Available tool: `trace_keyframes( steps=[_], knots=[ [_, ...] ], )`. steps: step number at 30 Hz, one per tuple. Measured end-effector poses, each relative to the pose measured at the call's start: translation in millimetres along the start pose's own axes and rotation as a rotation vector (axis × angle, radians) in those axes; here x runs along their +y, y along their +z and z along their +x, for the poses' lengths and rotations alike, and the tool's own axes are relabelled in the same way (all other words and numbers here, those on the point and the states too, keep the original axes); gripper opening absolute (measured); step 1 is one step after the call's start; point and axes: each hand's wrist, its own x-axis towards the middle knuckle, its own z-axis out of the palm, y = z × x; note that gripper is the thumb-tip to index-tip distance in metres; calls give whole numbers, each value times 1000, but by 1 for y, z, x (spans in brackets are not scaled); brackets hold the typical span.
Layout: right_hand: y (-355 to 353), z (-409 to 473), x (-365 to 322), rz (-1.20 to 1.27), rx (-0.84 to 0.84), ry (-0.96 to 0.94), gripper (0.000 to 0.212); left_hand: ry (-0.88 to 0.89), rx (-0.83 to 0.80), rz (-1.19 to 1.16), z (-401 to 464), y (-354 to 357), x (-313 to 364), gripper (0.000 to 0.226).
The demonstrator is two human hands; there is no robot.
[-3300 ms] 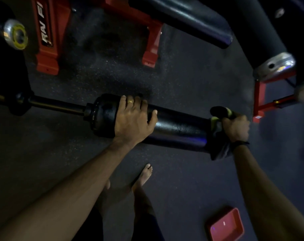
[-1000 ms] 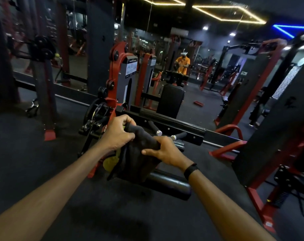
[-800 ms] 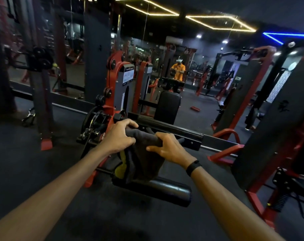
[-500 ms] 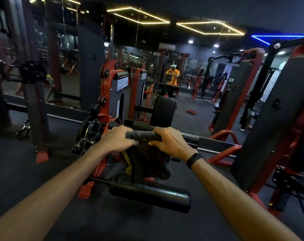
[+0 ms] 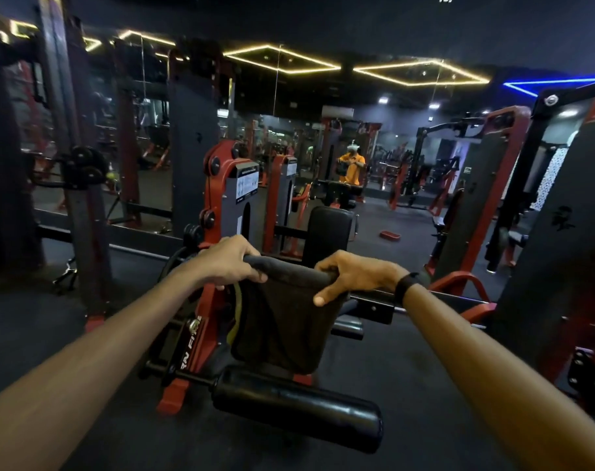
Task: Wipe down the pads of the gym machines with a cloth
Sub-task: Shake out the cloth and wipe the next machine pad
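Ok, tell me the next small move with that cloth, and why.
Probably lower the cloth onto the roller pad just below and wrap it round. The left hand and right hand each grip a top corner, so it hangs spread flat in the air above the pad, touching nothing it could wipe.

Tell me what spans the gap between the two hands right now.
In the head view, the dark cloth is stretched between the left hand and right hand, its top edge rolled and the rest hanging down.
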Motion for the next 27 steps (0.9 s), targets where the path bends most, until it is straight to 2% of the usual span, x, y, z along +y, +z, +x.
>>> trace_keyframes(
  steps=[2, 6, 7, 10, 11, 15, 23, 27],
  knots=[
    [-10, -3, 7, 53, -47, 9, 21, 29, -59, -15, 3, -6, 6, 5],
    [-23, -1, 4, -100, 232, -35, 17, 46, -105, -35, 15, -11, 6, 3],
    [-28, -3, 2, -131, 217, -46, 17, 54, -127, -12, 18, -11, 9, 5],
    [-44, -14, -1, -9, -84, -16, 14, 61, -233, 48, 16, -20, 17, 4],
    [-48, -18, 0, 35, -125, -2, 13, 48, -259, 40, 15, -24, 20, 6],
    [-61, -19, 3, -29, 6, -1, 13, 62, -206, 14, 24, -28, 28, 4],
    [-71, -23, 5, -57, 39, -28, 14, 97, -182, -15, 31, -26, 33, 9],
    [-69, -19, 8, -83, 48, -38, 14, 78, -118, -13, 33, -22, 27, 12]
  ],
)
